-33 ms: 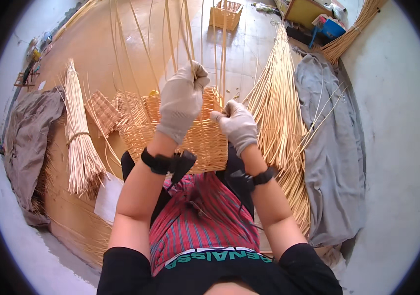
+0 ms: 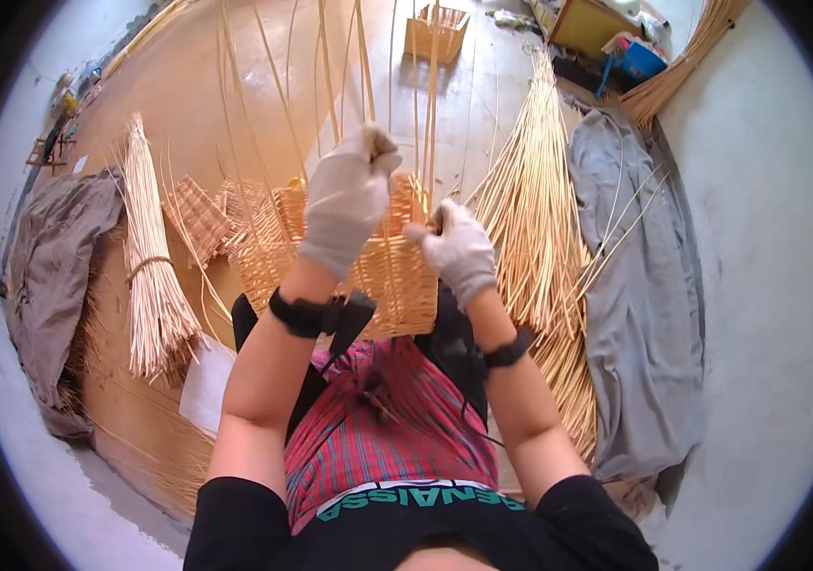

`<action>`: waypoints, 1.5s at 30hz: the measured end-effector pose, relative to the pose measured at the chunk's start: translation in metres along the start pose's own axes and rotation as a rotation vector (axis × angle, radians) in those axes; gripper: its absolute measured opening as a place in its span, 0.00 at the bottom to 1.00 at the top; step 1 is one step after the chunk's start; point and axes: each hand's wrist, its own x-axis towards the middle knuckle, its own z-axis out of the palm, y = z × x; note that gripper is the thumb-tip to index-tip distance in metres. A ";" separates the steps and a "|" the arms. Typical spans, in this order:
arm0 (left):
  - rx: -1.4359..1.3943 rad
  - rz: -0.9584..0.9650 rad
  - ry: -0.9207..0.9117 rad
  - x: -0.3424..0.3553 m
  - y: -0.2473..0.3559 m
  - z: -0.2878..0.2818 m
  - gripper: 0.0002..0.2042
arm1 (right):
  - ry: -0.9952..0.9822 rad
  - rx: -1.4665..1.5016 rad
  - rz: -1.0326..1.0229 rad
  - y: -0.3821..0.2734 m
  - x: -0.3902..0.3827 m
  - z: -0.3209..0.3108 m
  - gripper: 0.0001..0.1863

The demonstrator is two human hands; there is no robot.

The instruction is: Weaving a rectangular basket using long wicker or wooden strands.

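A half-woven wicker basket (image 2: 406,290) rests on my lap, its light brown wall in front of me. Long upright wicker rods (image 2: 328,71) rise from its rim. Above the near wall, my gloved left hand (image 2: 342,205) is closed around a thin wicker rod, its fingertips partly blurred. My gloved right hand (image 2: 459,246) pinches the basket's right corner, thumb against the weave; what lies under its fingers is partly hidden.
A tied wicker bundle (image 2: 151,285) lies left, beside woven panels (image 2: 199,219). Loose wicker (image 2: 535,209) spreads at right near grey cloth (image 2: 639,333). A finished-looking basket (image 2: 437,36) stands on the floor ahead. A blue container (image 2: 641,59) sits far right.
My left hand has dropped very slightly and its fingers are blurred by motion. My right hand keeps its pinch at the basket's corner.
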 end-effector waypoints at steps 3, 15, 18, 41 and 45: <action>-0.266 -0.230 -0.121 -0.027 0.012 -0.018 0.03 | -0.215 0.248 0.077 0.025 -0.004 -0.007 0.25; -0.479 -0.420 -0.086 -0.082 -0.043 -0.056 0.04 | -0.315 0.160 -0.129 0.014 0.013 -0.015 0.25; -0.320 -0.233 -0.151 -0.038 -0.027 -0.039 0.05 | -0.140 0.116 -0.053 0.001 0.002 -0.002 0.25; 0.191 0.182 -0.155 -0.118 0.065 -0.066 0.24 | 0.427 0.800 0.103 0.149 -0.049 0.022 0.19; -0.107 -0.049 -0.311 -0.111 0.036 -0.085 0.19 | 0.459 0.569 0.271 0.145 -0.104 0.032 0.21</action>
